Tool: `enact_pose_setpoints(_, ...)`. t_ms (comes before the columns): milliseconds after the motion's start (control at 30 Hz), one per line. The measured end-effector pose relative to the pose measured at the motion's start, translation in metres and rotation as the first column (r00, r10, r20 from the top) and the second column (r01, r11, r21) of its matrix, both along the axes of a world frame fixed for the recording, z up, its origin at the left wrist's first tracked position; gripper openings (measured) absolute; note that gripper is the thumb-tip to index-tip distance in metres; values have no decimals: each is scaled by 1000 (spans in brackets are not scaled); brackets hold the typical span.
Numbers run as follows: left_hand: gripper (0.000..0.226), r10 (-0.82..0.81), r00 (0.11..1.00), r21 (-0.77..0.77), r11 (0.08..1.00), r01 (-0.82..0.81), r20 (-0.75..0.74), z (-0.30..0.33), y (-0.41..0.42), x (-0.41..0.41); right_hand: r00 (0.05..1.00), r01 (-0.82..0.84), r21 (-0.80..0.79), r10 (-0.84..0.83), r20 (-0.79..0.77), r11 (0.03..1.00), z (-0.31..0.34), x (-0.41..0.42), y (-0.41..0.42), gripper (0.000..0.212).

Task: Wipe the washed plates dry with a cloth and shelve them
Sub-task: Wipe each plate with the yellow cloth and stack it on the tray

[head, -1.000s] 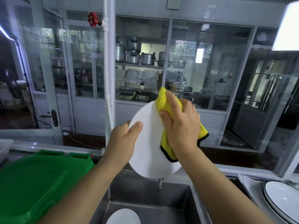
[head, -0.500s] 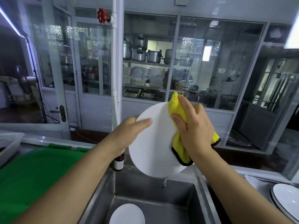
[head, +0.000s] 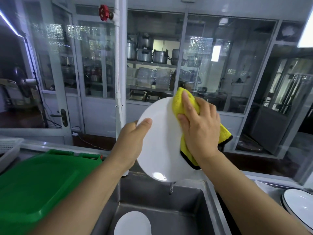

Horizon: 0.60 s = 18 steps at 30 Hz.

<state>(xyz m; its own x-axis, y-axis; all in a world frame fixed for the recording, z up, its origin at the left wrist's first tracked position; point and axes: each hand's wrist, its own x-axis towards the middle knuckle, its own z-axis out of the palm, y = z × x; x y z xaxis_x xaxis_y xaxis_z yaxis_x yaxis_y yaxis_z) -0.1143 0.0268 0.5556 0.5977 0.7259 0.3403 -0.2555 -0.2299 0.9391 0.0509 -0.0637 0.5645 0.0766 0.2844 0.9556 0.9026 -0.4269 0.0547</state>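
Cloth-covered right hand (head: 199, 128) has slid along the white plate's (head: 160, 141) upper edge — yellow cloth (head: 184, 102) clutched.
Left hand (head: 132, 143) pinches the rim above the sink (head: 186, 209); rotating it would likely dry every part.

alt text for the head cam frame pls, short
Two hands dry a white plate held up over a steel sink: the left hand grips its left edge, and the right hand presses a yellow cloth against its right side. Another white plate lies in the sink, a green bin lid sits left.
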Motion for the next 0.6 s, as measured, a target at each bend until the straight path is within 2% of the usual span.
enact_pose_setpoints(133,29,47,990,-88,995,-36,130,0,6,-4,981,106,16,-102,-167,994,-27,3,-6,51)
enact_pose_setpoints(233,30,46,991,-96,995,-34,124,-3,4,-3,969,132,-12,-132,-207,991,-41,-4,-10,54)
enact_pose_setpoints(400,32,32,994,-140,990,-17,104,-3,2,5,985,132,-12,-133,-112,991,-18,-12,4,56)
enact_pose_setpoints(500,38,80,992,-185,981,-60,102,0,3,9,998,43,-57,-46,-50,997,-24,-34,16,57)
enact_pose_setpoints(600,39,67,989,-299,954,-26,129,-2,7,12,999,-36,-125,31,-37,992,-44,-58,18,55)
